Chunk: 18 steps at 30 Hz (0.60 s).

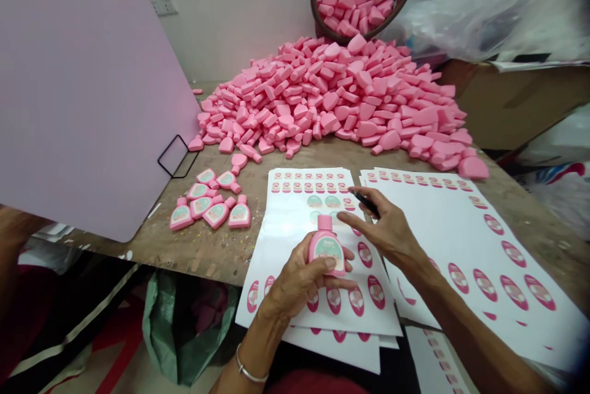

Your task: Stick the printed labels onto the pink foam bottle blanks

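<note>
To the far left, a pale lilac panel (83,86) hides most of a co-worker, whose arm (16,231) is cut off at the edge. Beyond the left hand, low and to its left, pink pieces inside a green sack (161,326) are too dark to make out. Above the sack, well left of the hands, a cluster of labelled bottles (201,205) lies on the worktable (221,259).

The left hand (295,277) grips a pink bottle (329,243) upright above a sticker sheet (281,234), its thumb covering the lower part of the mint label. Close by on its right, the right hand (391,231) pinches a dark pen-like tool (366,202); its exact kind and tip are unclear. The hands are near each other, fingers spread apart.

The step in hand looks like labelling or checking this bottle. A further move would call for a steady left grip and a light right fingertip, clear of the printed face. Whether a sticker clings to the right fingers cannot be told.

Ahead of both hands spreads a heap of unlabelled bottles (332,93); right of them, a second sheet stack (428,216) lies partly under the right forearm.
</note>
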Motion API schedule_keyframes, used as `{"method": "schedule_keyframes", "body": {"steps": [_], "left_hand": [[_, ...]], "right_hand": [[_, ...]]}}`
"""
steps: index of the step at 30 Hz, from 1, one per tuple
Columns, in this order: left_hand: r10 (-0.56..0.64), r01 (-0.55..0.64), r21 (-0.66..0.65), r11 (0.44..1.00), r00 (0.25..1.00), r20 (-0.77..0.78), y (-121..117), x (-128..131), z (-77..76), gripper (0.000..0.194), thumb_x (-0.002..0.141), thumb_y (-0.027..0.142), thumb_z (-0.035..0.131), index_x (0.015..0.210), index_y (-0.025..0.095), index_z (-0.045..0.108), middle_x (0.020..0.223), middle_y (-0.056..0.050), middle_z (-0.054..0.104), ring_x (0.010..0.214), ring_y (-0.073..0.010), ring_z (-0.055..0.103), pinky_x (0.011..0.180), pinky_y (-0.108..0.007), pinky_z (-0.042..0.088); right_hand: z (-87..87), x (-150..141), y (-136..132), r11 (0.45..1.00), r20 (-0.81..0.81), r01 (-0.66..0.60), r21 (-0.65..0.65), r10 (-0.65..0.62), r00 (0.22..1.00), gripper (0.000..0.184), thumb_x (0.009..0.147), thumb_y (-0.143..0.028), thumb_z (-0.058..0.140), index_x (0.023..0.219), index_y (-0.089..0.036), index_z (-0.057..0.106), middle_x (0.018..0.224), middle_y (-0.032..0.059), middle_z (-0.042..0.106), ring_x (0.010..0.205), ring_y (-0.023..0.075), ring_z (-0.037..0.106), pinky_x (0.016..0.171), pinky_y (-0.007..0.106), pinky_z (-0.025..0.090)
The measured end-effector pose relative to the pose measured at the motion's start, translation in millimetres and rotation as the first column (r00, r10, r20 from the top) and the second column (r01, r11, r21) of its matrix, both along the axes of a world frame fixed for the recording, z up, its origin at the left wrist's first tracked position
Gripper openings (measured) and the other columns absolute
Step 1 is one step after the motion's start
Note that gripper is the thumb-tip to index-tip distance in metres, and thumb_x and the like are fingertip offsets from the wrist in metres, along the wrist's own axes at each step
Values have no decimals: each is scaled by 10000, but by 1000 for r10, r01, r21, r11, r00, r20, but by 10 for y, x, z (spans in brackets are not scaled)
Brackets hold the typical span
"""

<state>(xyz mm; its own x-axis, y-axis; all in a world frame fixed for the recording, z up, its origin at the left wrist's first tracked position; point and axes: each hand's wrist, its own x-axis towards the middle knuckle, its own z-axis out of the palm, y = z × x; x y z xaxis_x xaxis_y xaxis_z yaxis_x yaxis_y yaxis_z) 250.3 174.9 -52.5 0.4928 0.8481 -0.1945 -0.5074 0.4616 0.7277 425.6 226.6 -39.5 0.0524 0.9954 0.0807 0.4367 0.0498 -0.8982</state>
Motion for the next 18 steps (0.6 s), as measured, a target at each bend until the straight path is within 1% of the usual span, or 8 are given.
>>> {"method": "schedule_keyframes", "body": {"steps": [5,8,12,14,15,16,17,18], "left_hand": [[48,-48,-10,999,998,36,22,33,-28,291,804,241,612,1063,134,535,946,-97,642,880,-207,636,745,-354,558],[79,-78,-21,997,997,27,18,80,-56,292,824,283,585,1067,128,537,964,-114,646,906,-230,645,756,-351,549],[105,-105,-23,994,994,-8,19,26,-87,312,836,316,570,1072,115,531,996,-140,651,912,-251,648,782,-386,536],[154,-156,-7,988,979,-135,43,-113,-97,343,856,379,537,1076,116,532,1025,-147,651,890,-244,653,832,-413,514],[195,-198,9,980,950,-243,65,-219,-108,368,860,419,519,1075,120,538,1040,-147,650,884,-242,653,861,-421,499],[259,-264,39,964,888,-380,96,-347,-128,401,859,461,503,1085,132,544,1064,-140,647,898,-244,650,890,-423,483],[291,-306,61,950,799,-526,140,-494,-159,436,848,500,497,1108,154,546,1098,-129,642,939,-259,641,911,-432,469],[360,-366,136,921,660,-659,198,-652,-202,460,828,525,507,1109,165,556,1107,-124,641,996,-282,620,929,-438,455]], "right_hand": [[-10,-90,-264,965,-117,-102,-241,76,990,710,613,-554,735,1210,-236,521,1259,111,553,1149,311,538,902,418,495],[-78,-134,-389,933,-178,-163,-322,110,978,752,591,-548,752,1227,-236,500,1307,109,517,1183,312,515,926,406,488],[-150,78,-333,935,-131,-175,-310,140,981,725,625,-520,750,1247,-265,478,1365,86,472,1217,296,489,947,384,474],[-186,248,-193,959,-66,-131,-253,118,991,628,701,-528,688,1237,-262,495,1313,89,524,1166,278,532,916,378,488],[-211,333,-89,972,-17,-107,-208,106,994,581,736,-532,651,1225,-251,510,1259,93,566,1113,266,567,890,375,499],[-242,416,41,984,54,-86,-159,96,994,535,764,-532,616,1203,-239,532,1193,92,608,1048,250,599,861,367,508],[-277,497,196,993,142,-56,-109,71,987,496,779,-526,595,1170,-224,558,1117,87,645,978,234,622,831,356,514],[-314,581,375,998,233,-25,-59,38,972,459,785,-510,586,1129,-207,584,1050,82,669,922,220,633,809,344,515]]}}
